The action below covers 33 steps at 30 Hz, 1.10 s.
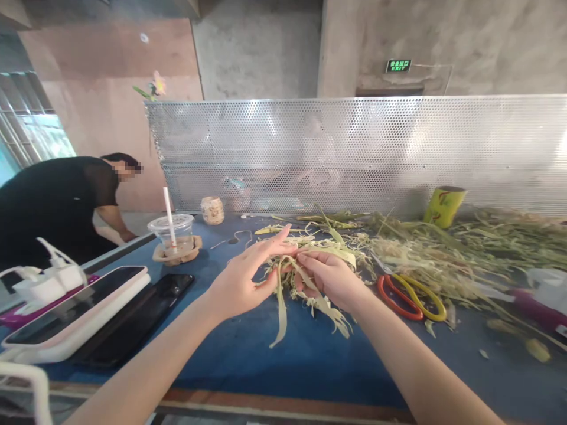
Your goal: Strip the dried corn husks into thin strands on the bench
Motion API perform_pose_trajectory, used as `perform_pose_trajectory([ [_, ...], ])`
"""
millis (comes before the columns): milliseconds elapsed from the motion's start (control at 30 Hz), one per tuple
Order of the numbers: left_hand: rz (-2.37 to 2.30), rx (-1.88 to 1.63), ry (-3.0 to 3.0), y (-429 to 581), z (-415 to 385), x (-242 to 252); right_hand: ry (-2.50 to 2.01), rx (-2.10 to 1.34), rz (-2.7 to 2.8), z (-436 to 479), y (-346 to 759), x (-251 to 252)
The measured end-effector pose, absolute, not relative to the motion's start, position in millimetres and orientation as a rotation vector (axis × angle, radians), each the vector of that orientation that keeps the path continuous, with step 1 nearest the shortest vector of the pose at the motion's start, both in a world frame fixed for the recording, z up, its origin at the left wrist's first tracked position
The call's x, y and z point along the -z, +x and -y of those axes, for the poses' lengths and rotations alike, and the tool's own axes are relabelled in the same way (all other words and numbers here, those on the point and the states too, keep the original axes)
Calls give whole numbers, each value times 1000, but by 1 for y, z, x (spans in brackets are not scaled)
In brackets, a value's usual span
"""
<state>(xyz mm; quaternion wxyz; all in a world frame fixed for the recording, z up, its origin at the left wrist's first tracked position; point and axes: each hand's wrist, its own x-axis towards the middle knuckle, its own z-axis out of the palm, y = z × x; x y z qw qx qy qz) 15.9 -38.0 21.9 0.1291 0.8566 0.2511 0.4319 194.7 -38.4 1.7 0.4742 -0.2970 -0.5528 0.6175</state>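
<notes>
My right hand (330, 277) pinches a pale green, dried leaf strip (282, 316) between thumb and fingers, and its loose ends hang down in front. Close against it on the left is my left hand (243, 274), fingers stretched out and thumb apart. Its fingertips meet those of my right hand, and the thumb tip lies by the strip. Under and behind both hands spreads a tangled bundle of shredded strips (310, 301), partly hidden by them. Scissors (401, 298) with one red and one yellow handle lie just right of my right forearm.
A heap of dried stalks and leaves (487, 242) covers the right side, with a yellow-green can (444, 206) behind. On the left are a lidded cup with straw (172, 233), a black phone (142, 316) and a pale device (84, 313). A perforated metal screen (274, 136) stands behind. A person (66, 200) bends at left.
</notes>
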Motion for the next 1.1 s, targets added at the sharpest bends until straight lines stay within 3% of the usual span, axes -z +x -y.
perform_pose_trajectory([
  [367, -644, -1405, 1951, 29, 40, -27, -780, -1442, 1404, 43, 189, -7],
  [567, -501, -1202, 2328, 17, 40, -27, -741, -1504, 1355, 43, 192, -5],
  [833, -516, -1328, 2499, 15, 25, -11, -693, -1567, 1378, 45, 190, -8],
  [1100, -496, -1340, 1966, 13, 31, -14, -676, -1661, 1363, 47, 190, -6],
])
